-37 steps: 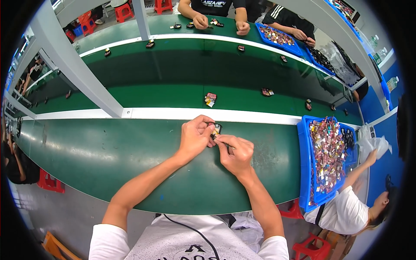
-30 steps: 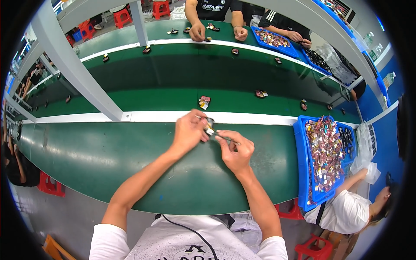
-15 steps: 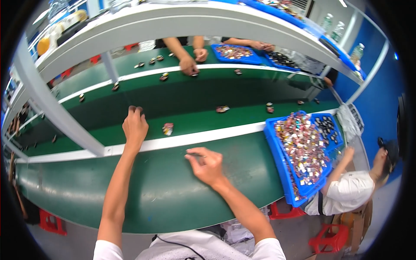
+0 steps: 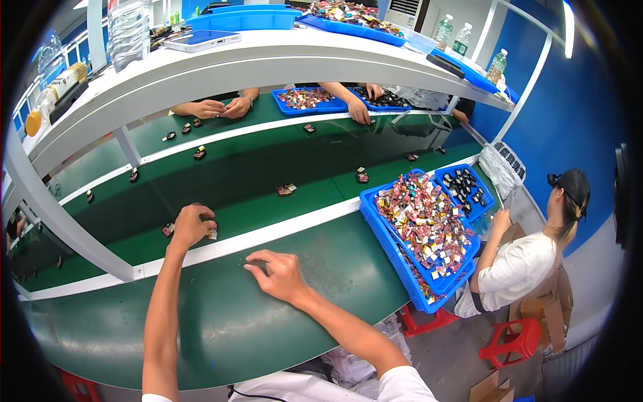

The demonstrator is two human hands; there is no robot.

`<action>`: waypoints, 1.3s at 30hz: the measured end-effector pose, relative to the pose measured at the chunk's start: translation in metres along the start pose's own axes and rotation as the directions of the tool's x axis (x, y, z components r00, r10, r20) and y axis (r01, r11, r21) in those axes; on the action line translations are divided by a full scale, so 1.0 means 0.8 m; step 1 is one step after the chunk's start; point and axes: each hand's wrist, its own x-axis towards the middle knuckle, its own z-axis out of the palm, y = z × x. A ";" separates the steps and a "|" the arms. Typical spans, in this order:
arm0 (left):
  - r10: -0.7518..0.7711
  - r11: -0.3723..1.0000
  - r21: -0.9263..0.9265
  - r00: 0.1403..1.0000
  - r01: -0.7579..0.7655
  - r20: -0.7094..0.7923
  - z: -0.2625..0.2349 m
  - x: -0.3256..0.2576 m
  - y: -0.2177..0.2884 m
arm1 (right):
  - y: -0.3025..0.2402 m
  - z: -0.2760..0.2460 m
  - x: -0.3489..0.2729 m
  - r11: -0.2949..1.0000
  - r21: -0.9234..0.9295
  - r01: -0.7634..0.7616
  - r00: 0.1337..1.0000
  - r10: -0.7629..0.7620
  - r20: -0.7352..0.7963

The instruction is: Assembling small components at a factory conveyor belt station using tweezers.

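Observation:
My left hand (image 4: 192,226) is over the green conveyor belt, fingers bent and thumb apart, with nothing visible in its grasp. Right beside it lies a small item with a pale wrapper (image 4: 212,234), partly hidden by the hand. A dark and pink item (image 4: 168,229) rests just to the hand's left. My right hand (image 4: 278,273) hovers above the near green worktop (image 4: 321,268); its thumb and forefinger are curved with a gap between them. Farther along the belt lie more small dark items with pink-and-white packets, such as this one (image 4: 287,190).
A blue tray (image 4: 402,285) heaped with small packets stands at right, against a smaller blue tray of black pieces (image 4: 464,187). White rails (image 4: 301,221) edge the belt; a white shelf (image 4: 268,70) crosses above. Other people's hands work across the belt, and a seated person (image 4: 522,268) is at right.
The view has swung right, shifting the scene left. My left hand has come nearer over the belt, to the pale-wrapped item; a dark item now shows to its left. My right hand stays over the worktop.

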 end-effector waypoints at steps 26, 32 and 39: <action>-0.321 0.519 -0.795 0.934 0.313 0.159 0.002 -0.106 0.039 | 0.002 0.014 -0.006 0.981 0.073 -0.178 0.983 0.175 0.053; -0.341 0.403 -0.870 0.929 0.285 0.147 0.037 -0.126 0.050 | 0.016 0.007 -0.005 0.761 0.472 -0.445 0.887 0.446 0.117; -0.287 0.401 -0.883 0.949 0.244 0.132 0.048 -0.135 0.051 | 0.004 0.003 0.000 0.822 0.398 -0.408 0.907 0.415 0.072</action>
